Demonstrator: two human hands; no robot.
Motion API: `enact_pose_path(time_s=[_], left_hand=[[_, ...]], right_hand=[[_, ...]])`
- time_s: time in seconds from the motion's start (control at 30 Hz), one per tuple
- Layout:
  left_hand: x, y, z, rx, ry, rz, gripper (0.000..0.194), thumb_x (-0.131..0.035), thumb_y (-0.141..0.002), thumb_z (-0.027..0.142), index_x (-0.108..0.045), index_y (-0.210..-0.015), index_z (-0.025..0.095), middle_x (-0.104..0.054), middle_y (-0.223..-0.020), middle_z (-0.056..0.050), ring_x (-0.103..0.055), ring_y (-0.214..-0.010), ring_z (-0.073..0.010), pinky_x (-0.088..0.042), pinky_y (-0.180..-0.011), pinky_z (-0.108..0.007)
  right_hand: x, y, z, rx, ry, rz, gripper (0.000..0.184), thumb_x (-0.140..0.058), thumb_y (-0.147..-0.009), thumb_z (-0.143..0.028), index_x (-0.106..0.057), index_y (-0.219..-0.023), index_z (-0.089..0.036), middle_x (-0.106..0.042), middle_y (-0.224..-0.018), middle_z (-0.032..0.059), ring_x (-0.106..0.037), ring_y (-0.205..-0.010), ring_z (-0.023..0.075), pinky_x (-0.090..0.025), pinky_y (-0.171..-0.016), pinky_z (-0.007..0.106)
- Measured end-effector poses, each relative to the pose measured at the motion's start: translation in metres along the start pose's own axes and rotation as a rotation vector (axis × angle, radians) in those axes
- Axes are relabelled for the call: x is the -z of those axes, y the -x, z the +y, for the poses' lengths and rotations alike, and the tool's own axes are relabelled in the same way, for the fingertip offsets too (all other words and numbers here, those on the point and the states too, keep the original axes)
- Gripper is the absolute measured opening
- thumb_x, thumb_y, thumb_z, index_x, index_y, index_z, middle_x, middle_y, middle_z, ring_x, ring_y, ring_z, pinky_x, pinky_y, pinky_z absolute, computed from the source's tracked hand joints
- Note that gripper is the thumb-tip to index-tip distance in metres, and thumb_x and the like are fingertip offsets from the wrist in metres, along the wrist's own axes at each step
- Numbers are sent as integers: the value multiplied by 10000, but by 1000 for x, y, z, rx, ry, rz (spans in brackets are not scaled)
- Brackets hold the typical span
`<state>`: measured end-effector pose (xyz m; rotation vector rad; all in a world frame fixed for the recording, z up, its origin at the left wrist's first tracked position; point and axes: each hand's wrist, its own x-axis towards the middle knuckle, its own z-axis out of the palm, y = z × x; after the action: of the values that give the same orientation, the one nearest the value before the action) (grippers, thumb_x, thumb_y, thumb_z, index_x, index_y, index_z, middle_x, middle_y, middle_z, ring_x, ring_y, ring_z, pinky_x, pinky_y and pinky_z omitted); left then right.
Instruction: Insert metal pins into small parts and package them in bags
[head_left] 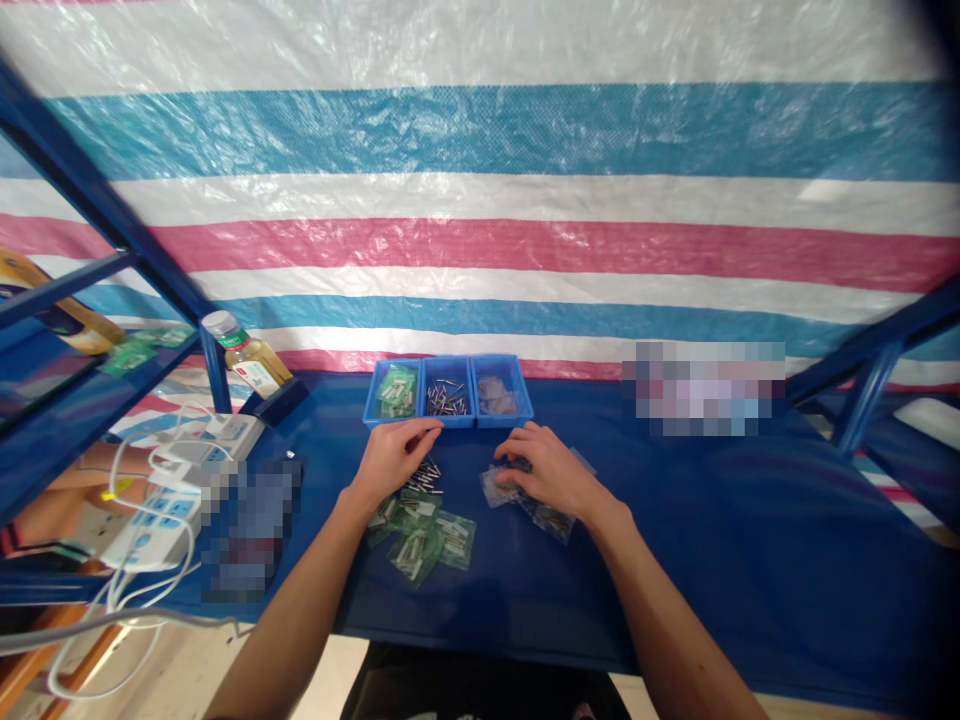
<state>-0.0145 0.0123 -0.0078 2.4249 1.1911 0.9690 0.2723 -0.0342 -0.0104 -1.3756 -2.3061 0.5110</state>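
My left hand is at the front edge of the blue three-part tray, above a small pile of metal pins. Its fingers are pressed together; whatever they hold, if anything, is hidden. Green-tinted plastic packets with metal pieces inside lie below that hand. To the right, my right hand rests over small clear plastic packets, its fingers curved and apart, fingertips near the top packet. In the tray, green packets sit left, loose metal pins middle, and clear packets right.
A blue tabletop carries everything. At left are a bottle with yellowish liquid, white power strips with tangled cables, and a blurred dark item. Another blurred item lies back right. Blue frame bars and a striped sheet enclose the table.
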Motion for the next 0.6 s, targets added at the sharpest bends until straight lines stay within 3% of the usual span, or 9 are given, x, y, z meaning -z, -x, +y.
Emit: enact_pose_path(time_s=[0.17,0.27,0.5,0.6], left_hand=[[-5,1,7,-71,30,-71,221,-589,-1018,322,-764,-1101,215,-785,-956,-28,-679,-692,-124,-510,-693,-237],[-6,1,11,-88,48,-93,222,-587,-1020,321,-760,-1114,219,-785,-965,-30,-688,-713,-130,-514,-710,-243],[-2,-2,28,-141,119,-168,292,-623,-999,360,-709,-1233,208,-732,-957,-62,-658,-889,-177,-513,-745,-266],[-3,-4,30,-173,152,-220,258,-677,-960,385,-736,-1117,189,-731,-969,-69,-641,-909,-191,-514,-745,-280]], right_hand=[[-8,-2,0,-16,-18,-52,52,-782,-878,-236,-730,-879,-228,-697,-943,29,-553,-944,223,-361,-812,357],[-8,-2,0,-1,-78,-26,108,-746,-894,-189,-685,-808,-212,-695,-912,23,-556,-923,219,-368,-823,354],[-9,-4,-14,-50,-415,124,105,-605,-993,-251,-639,-897,-226,-676,-815,-21,-599,-765,168,-420,-728,288],[-16,-6,-25,-74,-503,227,106,-609,-988,-284,-659,-914,-227,-669,-788,-20,-604,-718,166,-428,-677,276]])
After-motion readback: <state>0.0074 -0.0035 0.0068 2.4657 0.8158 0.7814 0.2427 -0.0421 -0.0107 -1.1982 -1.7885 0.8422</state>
